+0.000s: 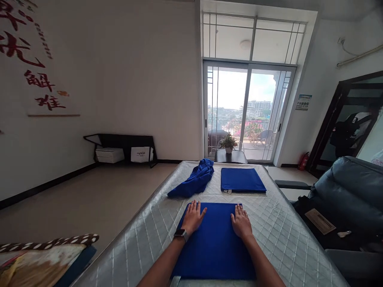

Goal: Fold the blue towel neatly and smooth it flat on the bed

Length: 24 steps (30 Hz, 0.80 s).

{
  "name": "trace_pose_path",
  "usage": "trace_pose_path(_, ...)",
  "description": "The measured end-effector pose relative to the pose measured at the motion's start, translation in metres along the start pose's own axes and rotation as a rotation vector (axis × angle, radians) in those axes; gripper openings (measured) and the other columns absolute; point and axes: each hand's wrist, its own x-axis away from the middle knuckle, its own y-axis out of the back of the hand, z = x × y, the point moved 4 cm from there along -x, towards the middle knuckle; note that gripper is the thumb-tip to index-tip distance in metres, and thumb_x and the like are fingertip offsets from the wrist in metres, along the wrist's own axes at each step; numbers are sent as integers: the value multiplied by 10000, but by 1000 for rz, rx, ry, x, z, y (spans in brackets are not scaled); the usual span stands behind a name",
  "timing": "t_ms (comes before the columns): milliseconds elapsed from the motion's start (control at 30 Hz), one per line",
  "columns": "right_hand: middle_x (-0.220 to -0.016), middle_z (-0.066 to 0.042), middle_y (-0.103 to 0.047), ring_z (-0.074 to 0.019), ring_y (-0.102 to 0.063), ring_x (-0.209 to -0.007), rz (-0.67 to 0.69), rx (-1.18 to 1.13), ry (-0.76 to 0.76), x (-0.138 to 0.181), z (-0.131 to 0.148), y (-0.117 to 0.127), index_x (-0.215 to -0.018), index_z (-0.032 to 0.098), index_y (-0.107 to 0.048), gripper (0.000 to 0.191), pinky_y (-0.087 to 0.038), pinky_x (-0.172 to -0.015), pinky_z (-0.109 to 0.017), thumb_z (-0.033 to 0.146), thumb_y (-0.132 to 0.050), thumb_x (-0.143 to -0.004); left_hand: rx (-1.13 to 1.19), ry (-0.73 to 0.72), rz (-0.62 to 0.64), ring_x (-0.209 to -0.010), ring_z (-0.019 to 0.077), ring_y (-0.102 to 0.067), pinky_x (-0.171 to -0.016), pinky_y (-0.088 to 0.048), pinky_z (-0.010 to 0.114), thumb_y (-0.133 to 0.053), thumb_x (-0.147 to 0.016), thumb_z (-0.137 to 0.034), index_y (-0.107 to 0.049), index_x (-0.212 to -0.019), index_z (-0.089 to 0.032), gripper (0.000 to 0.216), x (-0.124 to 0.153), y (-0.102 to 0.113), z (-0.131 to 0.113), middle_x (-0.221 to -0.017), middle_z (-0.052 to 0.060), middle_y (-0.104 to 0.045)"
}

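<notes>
We are looking at a silvery quilted mattress (284, 235) that is stretching from the bottom edge up to the middle of the frame. Three things are lying directly on it. A large folded blue cloth (215, 243) is lying flat at lower centre. A smaller folded blue cloth (242, 180) is resting above it. A crumpled blue cloth (194, 179) is lying just left of that one.

Bright window (243, 107) daylight, wide-angle distortion

Matt blue cloth (215, 243), glossy quilted mattress cover (284, 235), perhaps plastic
</notes>
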Motion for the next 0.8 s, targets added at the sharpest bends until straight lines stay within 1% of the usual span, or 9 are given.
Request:
trace_pose_path(133,-1617,-95,-162,-193,-76,-1499,-2,13,3,0,-1,-1,-1551,81,-209,639,-62,-1209,-386,378,-218,-985,80,-234,9,-1464,258,-288,-1192,-260,470,-200,-992,-575,-425,-1464,-180,655,-1,-19,-91,-1545,131,-396)
trace_pose_path(200,-1623,-76,-138,-190,-46,-1501,6,31,17,2,-3,-1,-1553,109,-215,624,-38,-1209,-392,314,-264,-966,126,-333,11,-1460,220,-299,-1196,-268,429,-238,-1008,-516,-412,-1472,-216,579,-3,-28,-134,-1553,102,-390)
trace_pose_path(267,-1628,-51,-120,-184,-28,-1501,21,54,39,3,-4,-2,-1553,144,-232,637,-19,-1207,-377,277,-326,-938,167,-400,17,-1447,187,-327,-1187,-296,377,-260,-1018,-463,-404,-1479,-235,534,-6,-35,-164,-1544,83,-407)
trace_pose_path(333,-1629,-47,-114,-183,-25,-1501,32,74,50,4,-5,-3,-1552,155,-241,644,-15,-1206,-366,262,-350,-926,195,-423,24,-1436,170,-347,-1174,-319,347,-252,-1023,-443,-402,-1481,-237,525,-8,-39,-175,-1541,75,-413)
trace_pose_path(400,-1628,-57,-120,-184,-27,-1501,33,90,45,3,-5,-3,-1554,147,-230,629,-21,-1205,-375,245,-313,-939,205,-405,27,-1438,177,-344,-1178,-313,367,-224,-1024,-457,-392,-1486,-231,541,-8,-40,-168,-1545,76,-406)
trace_pose_path(467,-1625,-64,-140,-188,-42,-1501,25,88,26,1,-4,-3,-1557,146,-220,609,-38,-1205,-393,273,-264,-964,194,-364,30,-1450,196,-322,-1193,-283,412,-207,-1018,-500,-384,-1489,-237,568,-5,-39,-147,-1551,70,-397)
trace_pose_path(633,-1616,-87,-171,-206,-98,-1498,-7,39,-12,-3,-2,-3,-1557,130,-218,644,-67,-1204,-422,425,-227,-984,103,-216,47,-1480,224,-248,-1214,-218,444,-197,-976,-629,-375,-1496,-253,666,4,-25,-64,-1582,50,-341)
trace_pose_path(733,-1617,-79,-166,-199,-88,-1499,-11,26,-7,-3,-2,-3,-1557,126,-216,649,-59,-1204,-417,427,-216,-982,39,-100,49,-1485,255,-231,-1212,-208,461,-175,-963,-651,-344,-1512,-193,735,8,-14,-11,-1588,89,-317)
trace_pose_path(800,-1617,-75,-170,-195,-78,-1499,-6,22,-10,-3,-2,-2,-1557,123,-211,655,-45,-1205,-413,432,-217,-980,8,-33,44,-1487,274,-222,-1211,-198,476,-157,-961,-653,-321,-1519,-147,770,11,-10,17,-1590,117,-301)
